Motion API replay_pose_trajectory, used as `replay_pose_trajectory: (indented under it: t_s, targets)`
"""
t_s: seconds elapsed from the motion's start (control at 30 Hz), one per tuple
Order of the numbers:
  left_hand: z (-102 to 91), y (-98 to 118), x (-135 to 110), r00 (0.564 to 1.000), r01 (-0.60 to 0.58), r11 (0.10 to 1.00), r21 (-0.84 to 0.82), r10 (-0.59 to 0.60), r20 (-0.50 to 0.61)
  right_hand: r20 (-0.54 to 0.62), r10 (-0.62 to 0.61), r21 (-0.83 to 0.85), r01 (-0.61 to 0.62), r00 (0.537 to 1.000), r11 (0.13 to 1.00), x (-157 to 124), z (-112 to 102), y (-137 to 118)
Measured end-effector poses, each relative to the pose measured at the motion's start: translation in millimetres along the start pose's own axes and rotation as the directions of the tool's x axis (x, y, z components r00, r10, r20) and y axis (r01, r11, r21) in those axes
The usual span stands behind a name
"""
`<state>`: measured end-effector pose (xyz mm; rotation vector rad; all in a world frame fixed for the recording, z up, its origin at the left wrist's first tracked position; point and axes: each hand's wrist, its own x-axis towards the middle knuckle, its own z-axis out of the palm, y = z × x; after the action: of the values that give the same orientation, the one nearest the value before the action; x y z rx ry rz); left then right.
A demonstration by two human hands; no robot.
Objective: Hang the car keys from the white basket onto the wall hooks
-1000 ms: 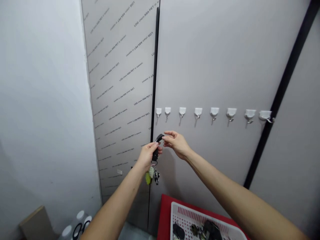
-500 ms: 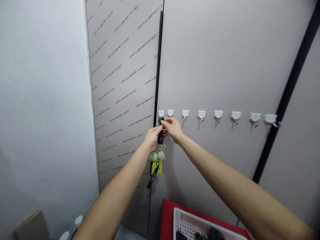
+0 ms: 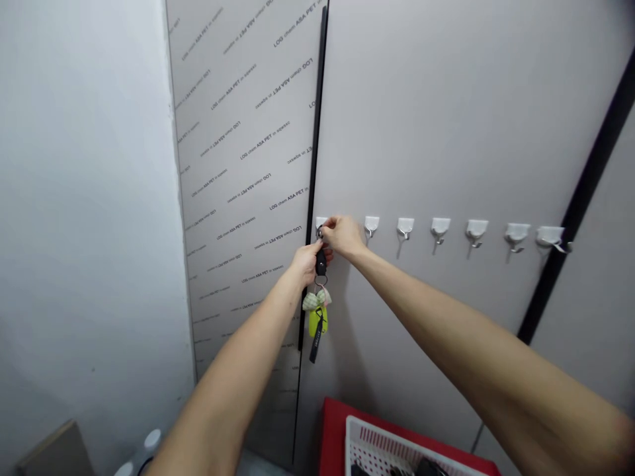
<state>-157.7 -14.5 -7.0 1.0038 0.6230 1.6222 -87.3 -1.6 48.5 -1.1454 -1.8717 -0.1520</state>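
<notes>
A keychain (image 3: 321, 263) with a black strap is pinched between both hands at the leftmost white hook (image 3: 321, 221). My left hand (image 3: 308, 261) is closed on the strap from the left. My right hand (image 3: 343, 235) pinches its top ring close below the hook plate; whether the ring sits on the hook is hidden by my fingers. From the lower ring dangle a pale green checked bow (image 3: 316, 301), a yellow-green tag (image 3: 314, 322) and a short black ribbon (image 3: 316, 344).
More white hooks (image 3: 405, 228) run in a row to the right across the grey cabinet door (image 3: 446, 132). A black vertical handle strip (image 3: 316, 132) lies left of the hands. Below stands a white perforated basket (image 3: 381, 436) on something red (image 3: 331, 423). White bottle caps (image 3: 152, 437) show at lower left.
My right hand has shifted slightly up and left over the top of the keychain, now covering the second hook. The bow, tag and ribbon have swung slightly right and hang straighter.
</notes>
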Motion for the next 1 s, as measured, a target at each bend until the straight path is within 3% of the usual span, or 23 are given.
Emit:
replay_pose_trajectory:
  t_s: [0.17, 0.27, 0.33, 0.4, 0.47, 0.5, 0.57, 0.63, 0.7, 0.77, 0.83, 0.9, 1.0]
  targets:
    - [-9.2, -16, 6, 0.986, -0.064, 0.927, 0.37, 0.115, -0.118, 0.079, -0.088, -0.135, 0.098, 0.993, 0.986, -3, 2, 0]
    - [-17.6, -19, 10, 0.974, -0.075, 0.89, 0.45, 0.162, -0.158, 0.1, -0.167, -0.087, 0.176, 0.981, 0.981, -16, -8, 5]
    - [-21.8, -20, 6, 0.95, -0.106, 0.844, 0.526, 0.243, -0.197, 0.114, -0.194, -0.039, 0.199, 0.974, 0.979, -35, -17, 16]
    - [-24.1, -25, -6, 0.895, -0.185, 0.748, 0.637, 0.396, -0.205, 0.155, -0.151, -0.009, 0.155, 0.976, 0.988, -62, -26, 35]
    - [-24.3, -41, -27, 0.846, -0.278, 0.634, 0.722, 0.518, -0.129, 0.233, -0.053, 0.006, 0.053, 0.971, 0.999, -99, -33, 64]
    - [-23.7, -54, -40, 0.848, -0.312, 0.605, 0.733, 0.524, -0.072, 0.283, 0.008, 0.004, -0.009, 0.959, 1.0, -121, -35, 82]
    - [-21.4, -88, -71, 0.899, -0.332, 0.599, 0.729, 0.434, 0.052, 0.387, 0.125, -0.024, -0.125, 0.914, 0.992, -169, -36, 120]
    - [-18.6, -128, -103, 0.953, -0.29, 0.611, 0.736, 0.256, 0.163, 0.478, 0.231, -0.083, -0.219, 0.847, 0.972, -221, -36, 154]
    - [-15.7, -168, -132, 0.967, -0.234, 0.588, 0.775, 0.053, 0.251, 0.534, 0.305, -0.144, -0.271, 0.789, 0.952, -268, -35, 178]
    - [-12.9, -202, -153, 0.937, -0.211, 0.52, 0.828, -0.134, 0.324, 0.528, 0.319, -0.176, -0.266, 0.787, 0.948, -303, -34, 191]
    - [-10.8, -226, -167, 0.89, -0.242, 0.438, 0.866, -0.256, 0.378, 0.487, 0.304, -0.179, -0.247, 0.819, 0.952, -323, -32, 195]
    - [-9.8, -238, -174, 0.865, -0.278, 0.373, 0.885, -0.304, 0.4, 0.464, 0.29, -0.168, -0.238, 0.837, 0.957, -331, -31, 196]
    - [-10.1, -243, -177, 0.867, -0.278, 0.324, 0.904, -0.32, 0.382, 0.474, 0.274, -0.146, -0.232, 0.837, 0.962, -331, -32, 193]
